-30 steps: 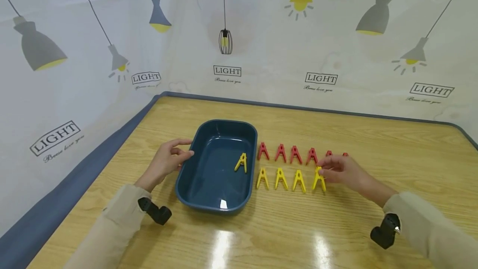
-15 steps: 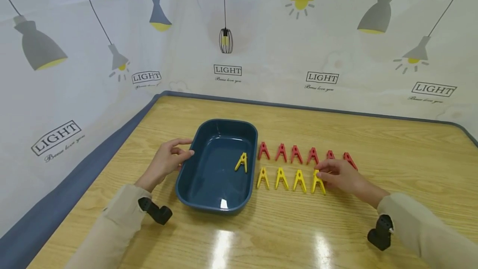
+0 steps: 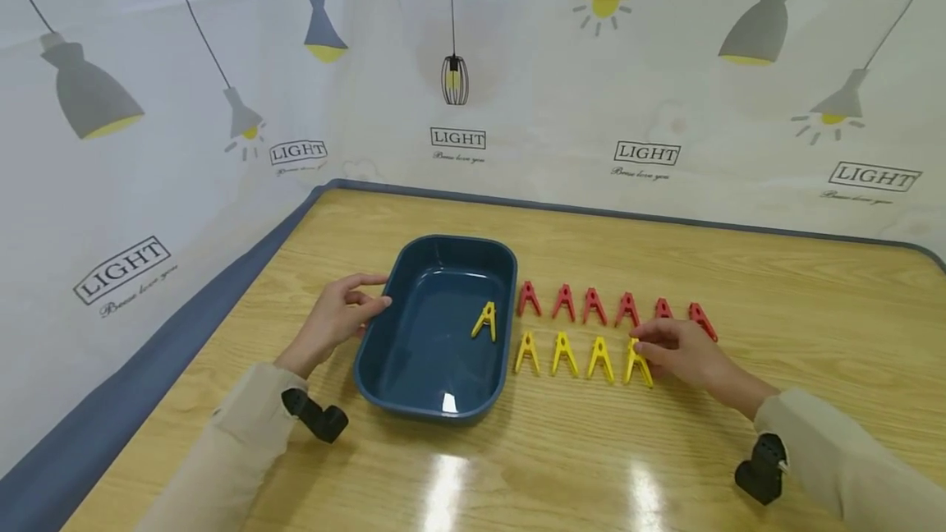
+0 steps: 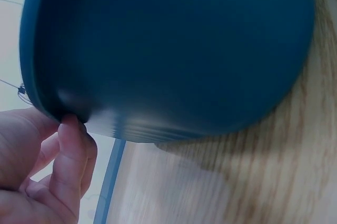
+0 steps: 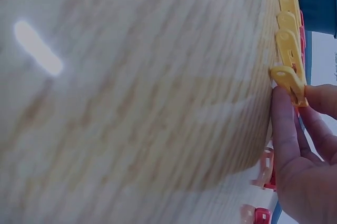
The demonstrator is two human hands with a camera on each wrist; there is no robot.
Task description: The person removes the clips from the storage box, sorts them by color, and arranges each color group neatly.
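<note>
My left hand [image 3: 334, 320] grips the left rim of a dark blue plastic tub [image 3: 365, 351], thumb over the edge and fingers on the outer wall, as the left wrist view also shows. Inside the tub, near its right wall, lies one yellow clothespin [image 3: 484, 321]. With thumb and fingers my right hand [image 3: 683, 354] pinches the yellow clothespin [image 3: 637, 364] at the right end of a row. In the right wrist view that clothespin [image 5: 289, 83] is between thumb and fingertips, at the table surface. To its left are three more yellow clothespins [image 3: 564, 354], spaced apart.
Behind the yellow row, several red clothespins [image 3: 591, 305] form a second row, close to my right hand. The wooden table [image 3: 547, 466] has a dark blue border, and a lamp-printed sheet [image 3: 532, 105] rises behind it.
My right hand, with the pinched yellow clothespin, has come slightly nearer to me, uncovering the rightmost red clothespins. The left hand and tub stay put; the head view has shifted a little.
</note>
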